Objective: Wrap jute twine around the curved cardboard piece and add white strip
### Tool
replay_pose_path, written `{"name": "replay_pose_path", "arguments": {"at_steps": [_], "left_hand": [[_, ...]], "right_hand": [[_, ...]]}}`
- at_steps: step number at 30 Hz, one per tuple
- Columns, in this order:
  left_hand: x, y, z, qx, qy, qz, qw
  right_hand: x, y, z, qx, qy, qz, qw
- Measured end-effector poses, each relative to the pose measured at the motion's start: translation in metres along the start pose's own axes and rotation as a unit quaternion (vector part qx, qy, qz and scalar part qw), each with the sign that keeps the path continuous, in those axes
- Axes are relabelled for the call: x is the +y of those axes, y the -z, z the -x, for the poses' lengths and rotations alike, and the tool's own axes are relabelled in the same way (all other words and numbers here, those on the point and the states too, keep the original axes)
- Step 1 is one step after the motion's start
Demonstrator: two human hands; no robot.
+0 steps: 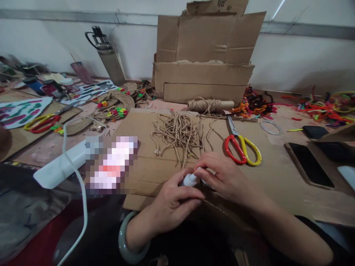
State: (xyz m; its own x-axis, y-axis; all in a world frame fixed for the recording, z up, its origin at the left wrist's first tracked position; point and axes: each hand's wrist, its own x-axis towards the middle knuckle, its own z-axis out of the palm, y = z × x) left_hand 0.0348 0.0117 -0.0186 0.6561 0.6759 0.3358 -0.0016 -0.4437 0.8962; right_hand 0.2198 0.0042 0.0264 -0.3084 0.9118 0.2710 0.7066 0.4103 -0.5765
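Observation:
My left hand (173, 201), with a pale green bangle (124, 236) on its wrist, is closed around a small white bottle (190, 180). The fingers of my right hand (224, 175) pinch the bottle's narrow white tip; they partly hide it. Most of the bottle's body is covered by the left fingers. Just beyond both hands, a tangled heap of cut jute cords (180, 129) lies on a cardboard sheet (138, 144). Scissors (240, 146) with one red and one yellow handle rest to the right of the heap, blades pointing away.
A jute spool (206, 105) lies before an upright cardboard box (205, 79). At right are a dark phone (310, 164) and colourful fuzzy strands (327, 107). To the left are a white power strip (63, 162) with a cable, a blurred-out lit screen (116, 162) and a tall bottle (109, 61).

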Motion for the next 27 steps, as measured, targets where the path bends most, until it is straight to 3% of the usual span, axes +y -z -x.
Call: {"name": "replay_pose_path", "arguments": {"at_steps": [4,9,13,17,19,24,27], "left_hand": [[0.001,-0.001,0.000,0.020,-0.026,-0.018,0.999],[0.002,0.000,-0.001,0.017,-0.028,0.010,0.999],[0.002,0.002,-0.001,0.010,-0.014,0.042,0.999],[-0.001,0.004,0.004,0.020,0.027,0.068,0.997],[-0.003,0.005,0.006,0.031,0.038,0.066,0.997],[-0.005,0.004,0.008,0.034,0.034,0.063,0.997],[-0.006,0.002,0.009,0.050,0.028,0.057,0.997]], "right_hand": [[-0.003,-0.004,0.001,-0.011,-0.009,-0.046,0.999],[-0.005,-0.010,0.002,0.021,-0.047,-0.127,0.991],[-0.004,-0.013,0.004,0.045,-0.023,-0.099,0.994],[0.000,-0.006,0.007,0.138,-0.031,-0.050,0.989],[0.004,-0.002,0.005,0.155,-0.045,-0.044,0.986],[0.019,-0.003,-0.003,0.069,-0.081,-0.056,0.993],[0.021,-0.007,-0.004,0.058,-0.085,-0.013,0.995]]}}
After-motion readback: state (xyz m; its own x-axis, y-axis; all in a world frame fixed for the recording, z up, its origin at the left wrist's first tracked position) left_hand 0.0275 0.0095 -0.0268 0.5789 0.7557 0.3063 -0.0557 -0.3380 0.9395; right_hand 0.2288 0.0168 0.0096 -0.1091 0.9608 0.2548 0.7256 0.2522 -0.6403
